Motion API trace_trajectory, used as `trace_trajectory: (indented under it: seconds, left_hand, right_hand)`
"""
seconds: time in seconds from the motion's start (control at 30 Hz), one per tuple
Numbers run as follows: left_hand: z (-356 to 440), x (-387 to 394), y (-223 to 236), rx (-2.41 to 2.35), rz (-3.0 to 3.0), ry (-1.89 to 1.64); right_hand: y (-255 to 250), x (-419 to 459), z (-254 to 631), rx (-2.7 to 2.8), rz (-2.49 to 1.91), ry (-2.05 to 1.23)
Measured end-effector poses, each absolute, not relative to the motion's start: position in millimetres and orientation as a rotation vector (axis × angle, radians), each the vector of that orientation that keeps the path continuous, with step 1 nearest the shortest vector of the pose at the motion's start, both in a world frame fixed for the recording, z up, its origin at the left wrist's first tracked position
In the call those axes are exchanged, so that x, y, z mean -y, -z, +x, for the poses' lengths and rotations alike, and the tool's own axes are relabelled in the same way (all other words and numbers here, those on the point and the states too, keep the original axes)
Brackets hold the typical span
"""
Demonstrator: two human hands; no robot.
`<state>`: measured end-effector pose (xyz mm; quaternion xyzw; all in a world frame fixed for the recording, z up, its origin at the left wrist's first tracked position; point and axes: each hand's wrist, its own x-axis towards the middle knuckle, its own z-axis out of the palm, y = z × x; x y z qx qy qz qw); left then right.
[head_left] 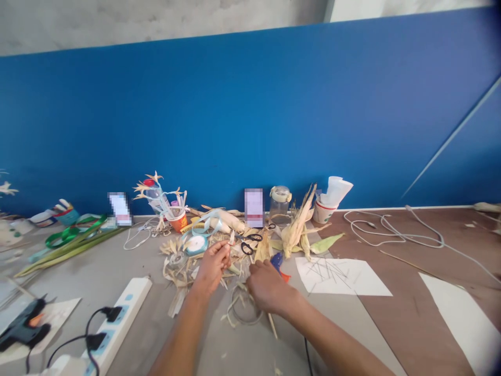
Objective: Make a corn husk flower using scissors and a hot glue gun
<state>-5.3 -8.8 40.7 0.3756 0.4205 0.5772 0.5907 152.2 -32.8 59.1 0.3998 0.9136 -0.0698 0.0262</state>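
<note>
My left hand (213,263) is raised a little over a heap of dry corn husks (183,271), its fingers pinched on a small pale husk piece (230,239). My right hand (266,286) lies knuckles-up on the table, closed round the blue handle of a glue gun (277,261) with an orange trigger. Black-handled scissors (250,243) lie just beyond both hands. A thin wire ring (245,313) rests on the table under my right wrist.
A white power strip (121,313) with black plugs lies at left, a second black glue gun (21,329) beside it. Green leaves (66,245), a ribbon roll (197,243), a jar (280,203), paper cups (324,211), white cables (391,230) and paper sheets (344,277) lie around.
</note>
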Motion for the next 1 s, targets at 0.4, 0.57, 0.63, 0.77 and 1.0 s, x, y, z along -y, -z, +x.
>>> trace_trajectory:
  seconds: [0.4,0.57,0.63,0.77,1.0]
  left_hand:
    - [-7,9,-38,-1.022,0.867,-1.339]
    - [-6,9,-41,-1.056,0.843,-1.323]
    - [-5,10,-41,-1.048,0.838,-1.323]
    - [-6,10,-40,-1.055,0.839,-1.316]
    - [-6,9,-36,-1.04,0.869,-1.304]
  right_hand:
    - [-46,28,156,-2.993,1.559,0.407]
    - [-50,30,163,-3.162,1.42,0.565]
    - [-49,33,164,-3.185,1.176,0.579]
    - [-43,38,163,-3.12,0.937,0.378]
    - [-36,37,161,-3.111,0.814,0.175]
